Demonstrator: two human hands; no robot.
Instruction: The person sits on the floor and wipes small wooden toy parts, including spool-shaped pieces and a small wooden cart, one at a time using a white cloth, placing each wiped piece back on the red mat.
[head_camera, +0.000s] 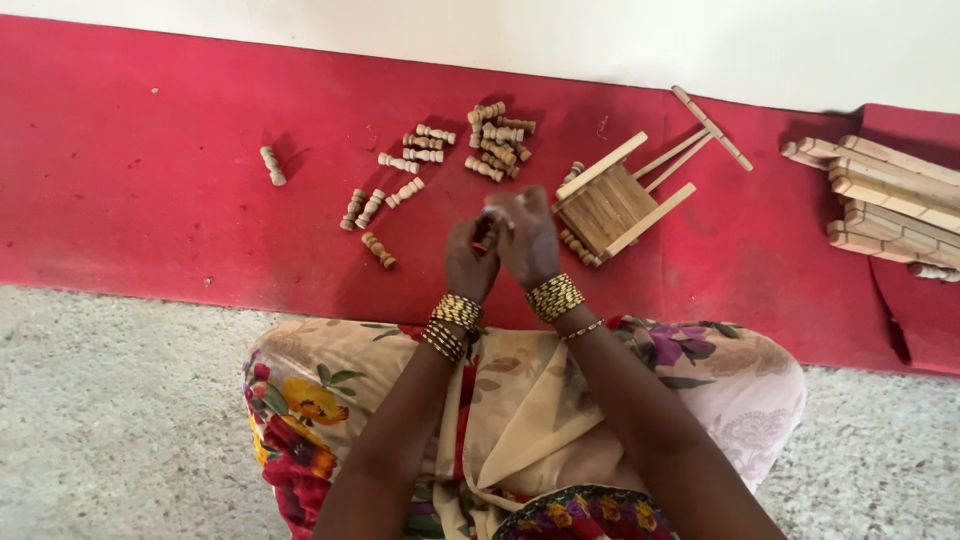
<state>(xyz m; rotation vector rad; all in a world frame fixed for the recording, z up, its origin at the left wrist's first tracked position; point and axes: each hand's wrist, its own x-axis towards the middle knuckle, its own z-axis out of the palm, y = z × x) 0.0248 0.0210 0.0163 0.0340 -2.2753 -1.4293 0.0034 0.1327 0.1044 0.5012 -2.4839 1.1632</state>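
Note:
My left hand (468, 258) and my right hand (528, 238) are held together over the red mat (150, 150), fingers closed around a small object that is mostly hidden between them. Just right of my right hand lies a small wooden toy frame (610, 205) of flat slats, with long sticks (700, 140) reaching out from it. Beyond my hands, several small turned wooden pegs lie in a pile (497, 140), and more are scattered to the left (400, 180). Both wrists carry gold bangles.
One single peg (272, 166) lies apart at the left. A stack of wooden slat pieces (890, 195) rests at the right edge of the mat. A white wall runs behind the mat. Speckled grey floor (110, 410) lies in front, and my lap is covered in floral cloth.

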